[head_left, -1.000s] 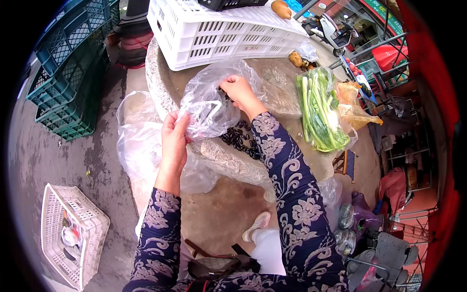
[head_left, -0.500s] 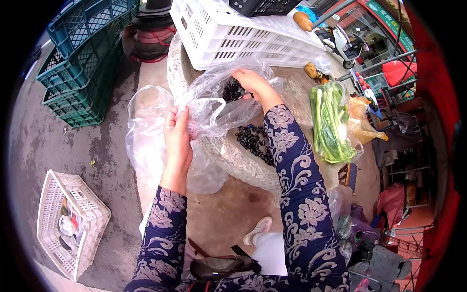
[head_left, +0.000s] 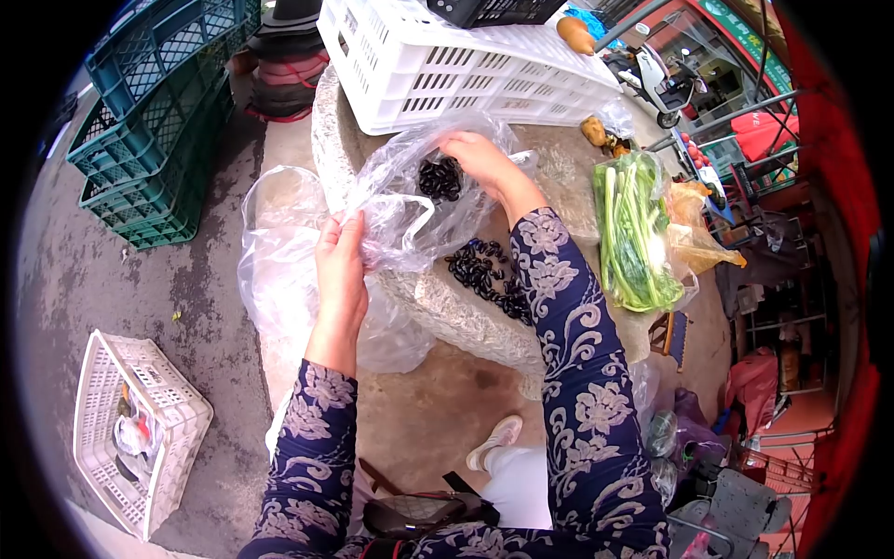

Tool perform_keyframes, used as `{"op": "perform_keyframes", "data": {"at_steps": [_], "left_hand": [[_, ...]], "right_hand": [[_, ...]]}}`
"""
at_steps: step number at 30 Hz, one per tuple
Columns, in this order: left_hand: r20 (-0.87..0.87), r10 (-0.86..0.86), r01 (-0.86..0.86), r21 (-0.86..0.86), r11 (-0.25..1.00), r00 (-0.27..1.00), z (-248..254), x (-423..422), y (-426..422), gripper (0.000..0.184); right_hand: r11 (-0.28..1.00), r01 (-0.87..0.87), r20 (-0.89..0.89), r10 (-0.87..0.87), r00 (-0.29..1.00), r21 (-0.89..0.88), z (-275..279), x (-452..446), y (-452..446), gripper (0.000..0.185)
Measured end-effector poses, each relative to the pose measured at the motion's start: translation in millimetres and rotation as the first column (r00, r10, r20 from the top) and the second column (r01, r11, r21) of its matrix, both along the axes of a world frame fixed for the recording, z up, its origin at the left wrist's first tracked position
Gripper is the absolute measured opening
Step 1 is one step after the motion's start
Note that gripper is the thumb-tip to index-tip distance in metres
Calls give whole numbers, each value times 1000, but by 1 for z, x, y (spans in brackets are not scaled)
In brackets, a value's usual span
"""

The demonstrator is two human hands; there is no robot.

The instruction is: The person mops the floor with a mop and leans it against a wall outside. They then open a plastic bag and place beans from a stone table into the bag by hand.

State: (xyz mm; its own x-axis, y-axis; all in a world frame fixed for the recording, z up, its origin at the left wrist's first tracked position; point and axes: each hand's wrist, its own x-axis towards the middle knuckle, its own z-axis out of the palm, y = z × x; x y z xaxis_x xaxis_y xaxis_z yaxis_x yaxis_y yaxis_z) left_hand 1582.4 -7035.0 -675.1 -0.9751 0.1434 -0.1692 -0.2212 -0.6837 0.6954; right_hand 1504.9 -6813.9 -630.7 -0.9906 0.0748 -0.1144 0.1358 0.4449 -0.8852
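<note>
In the head view a clear plastic bag (head_left: 386, 182) spreads between my two hands above a stone slab (head_left: 447, 307). My left hand (head_left: 341, 270) pinches the bag's near left edge, thumb against fingers. The far right rim is gripped by my right hand (head_left: 484, 166), whose fingertips are partly hidden by plastic. A clump of small, shiny black oval things (head_left: 440, 179) shows inside the bag; their kind is unclear. More black oval things (head_left: 489, 278) lie loose on the slab, below the bag and beside my right sleeve. Another crumpled clear bag (head_left: 284, 238) hangs left of my left hand.
A white slatted crate (head_left: 466, 79) stands behind the bag. Bagged green celery-like stalks (head_left: 633, 233) lie to the right. Stacked green crates (head_left: 154, 140) rise at the far left, and a white basket (head_left: 140, 429) sits lower left on the ground.
My right hand has shifted slightly left and its fingers have closed on the bag's rim. The black clump inside now sits more gathered and is easier to see. My left hand keeps its hold.
</note>
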Motion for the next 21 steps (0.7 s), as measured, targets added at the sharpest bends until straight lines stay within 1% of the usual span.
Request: {"op": "perform_keyframes", "data": {"at_steps": [1,4,5,7,10,11,14,17,20,21], "left_hand": [[1,5,-5,2,1000,1000,0,0,1,17],[-2,9,-9,3,1000,1000,0,1,4,17],[-5,1,-1,-1,1000,1000,-1,2,4,18],[-12,-6,6,-2,1000,1000,0,3,4,18],[-10,-6,6,4,1000,1000,1,4,4,18],[-3,-7,7,7,1000,1000,0,3,4,18],[3,0,0,11,1000,1000,0,0,5,18],[10,5,-6,4,1000,1000,1,0,6,17],[3,-10,10,-3,1000,1000,-3,0,5,16],[-3,-18,18,-4,1000,1000,-5,1,5,15]], "right_hand": [[997,-72,5,72,997,35,7,2,5,31],[988,-5,-34,10,999,155,2,1,15,28],[956,28,-70,-7,998,294,-2,4,15,26],[830,102,-147,-24,989,548,-12,9,9,21],[778,192,-151,-125,981,598,-21,7,-2,18],[738,221,-160,-154,975,638,-23,3,-4,18],[635,113,-139,-10,990,764,-37,-12,0,18],[648,7,-22,16,1000,761,-30,-10,6,18],[798,77,-54,-56,997,598,-21,2,16,16],[794,108,-38,-107,994,598,-18,7,18,13]]}}
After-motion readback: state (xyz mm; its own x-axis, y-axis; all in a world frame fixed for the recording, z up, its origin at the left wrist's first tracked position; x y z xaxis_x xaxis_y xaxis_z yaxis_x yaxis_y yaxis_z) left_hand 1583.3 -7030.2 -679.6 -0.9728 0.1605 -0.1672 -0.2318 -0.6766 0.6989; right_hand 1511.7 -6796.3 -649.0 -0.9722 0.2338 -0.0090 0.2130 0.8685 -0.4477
